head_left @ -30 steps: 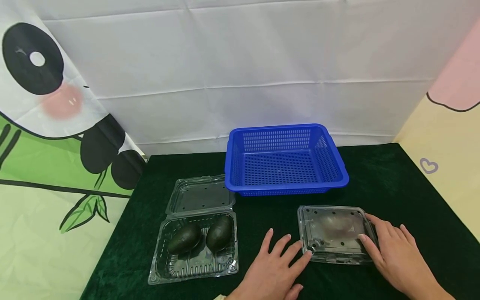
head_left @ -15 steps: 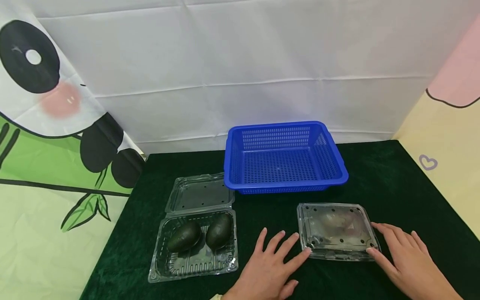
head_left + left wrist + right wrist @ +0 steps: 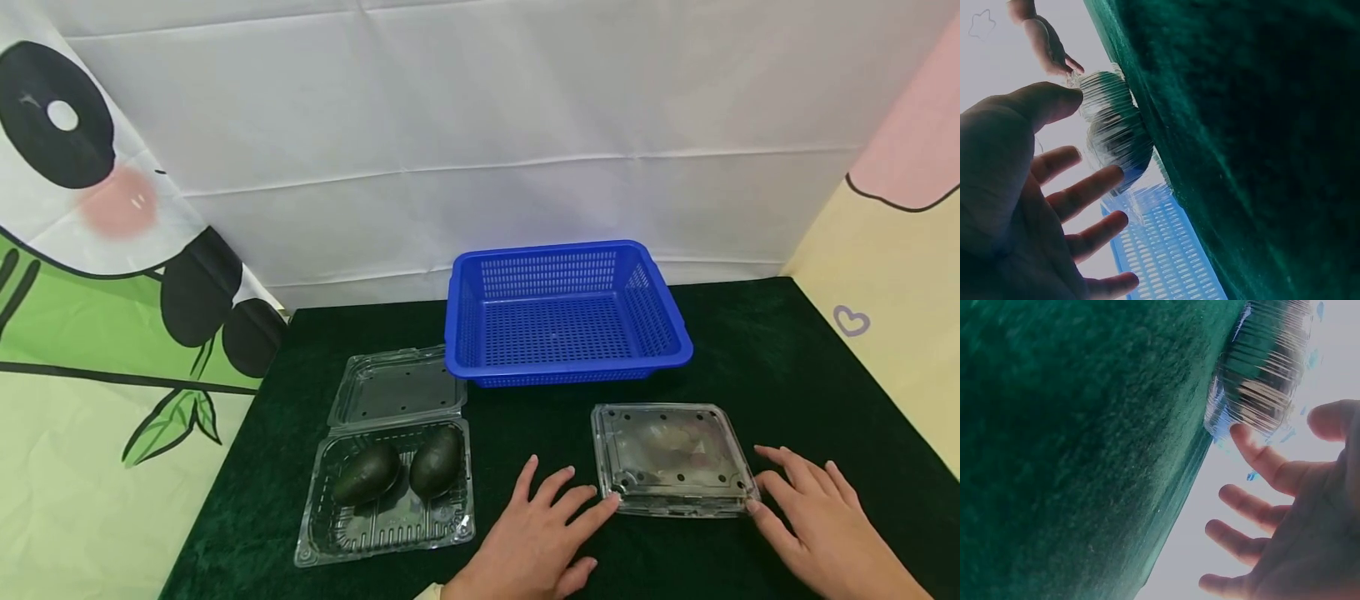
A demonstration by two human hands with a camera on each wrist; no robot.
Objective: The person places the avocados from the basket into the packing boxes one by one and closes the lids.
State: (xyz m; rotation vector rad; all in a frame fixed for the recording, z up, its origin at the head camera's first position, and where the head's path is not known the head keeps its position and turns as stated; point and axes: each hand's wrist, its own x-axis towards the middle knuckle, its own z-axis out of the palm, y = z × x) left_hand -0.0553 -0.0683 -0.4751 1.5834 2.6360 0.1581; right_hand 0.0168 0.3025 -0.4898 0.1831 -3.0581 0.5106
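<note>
A closed clear plastic clamshell box (image 3: 675, 454) lies at the right of the table, with blurred rounded contents visible through its vented lid. My left hand (image 3: 528, 533) is at its front left corner, fingers spread; the index fingertip appears to touch the corner. Beside the right side is my right hand (image 3: 821, 521), fingers loosely extended, thumb and index tips at the front right corner. In the left wrist view dark rounded contents (image 3: 1116, 140) show through the ribbed wall. To the left, an opened clamshell box (image 3: 390, 533) holds two dark green avocados, one (image 3: 367, 473) left, one (image 3: 437, 462) right.
A blue plastic basket (image 3: 566, 371) stands at the back middle, its front left corner over the opened box's lid (image 3: 397, 392). Dark green cloth (image 3: 525, 425) covers the table. White fabric (image 3: 450, 150) hangs behind, with printed cloths at both sides.
My right hand has drawn back to the right, its thumb leaving the top of the closed box for the corner. My left hand has hardly moved.
</note>
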